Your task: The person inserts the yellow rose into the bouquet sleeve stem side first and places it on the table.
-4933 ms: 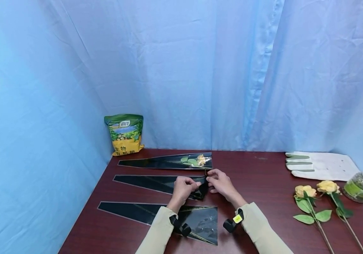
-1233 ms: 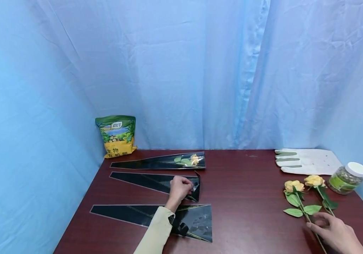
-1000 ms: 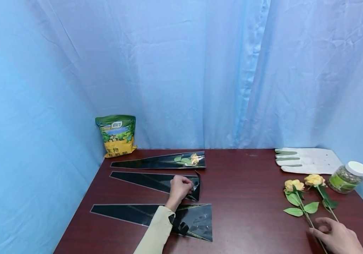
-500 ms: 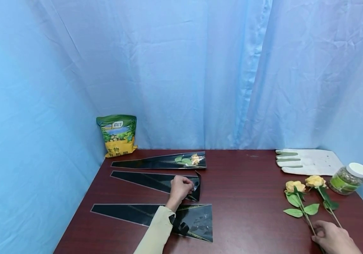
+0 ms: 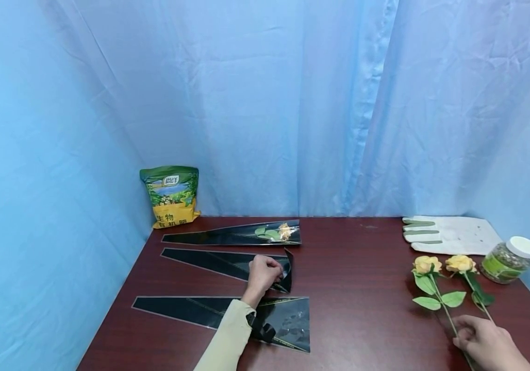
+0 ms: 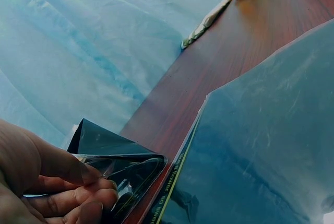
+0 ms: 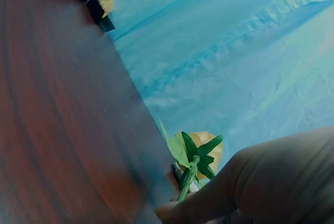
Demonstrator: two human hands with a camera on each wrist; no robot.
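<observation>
My left hand (image 5: pixel 263 273) pinches the clear film at the wide end of the middle black flower sleeve (image 5: pixel 214 262). In the left wrist view, thumb and fingertips meet on that film, and the sleeve's mouth stands partly raised. On the right, my right hand (image 5: pixel 487 337) holds the stem of a yellow artificial rose (image 5: pixel 427 265) with green leaves; the lower stem is hidden by the hand. The right wrist view shows the same rose (image 7: pixel 209 153) from behind its bloom, above the thumb. A second yellow rose (image 5: pixel 461 264) lies just beside it on the table.
Behind the middle sleeve lies a sleeve (image 5: pixel 209 238) with a yellow rose inside. A flat sleeve (image 5: pixel 293 324) lies in front, under the left forearm. A fertilizer bag (image 5: pixel 170 198) stands back left. A white glove (image 5: pixel 460 235) and a lidded jar (image 5: pixel 510 260) are back right.
The right hand has left the middle sleeve, gone right and taken the nearer rose by its stem. That rose has just shifted slightly. The left hand keeps its pinch on the film.
</observation>
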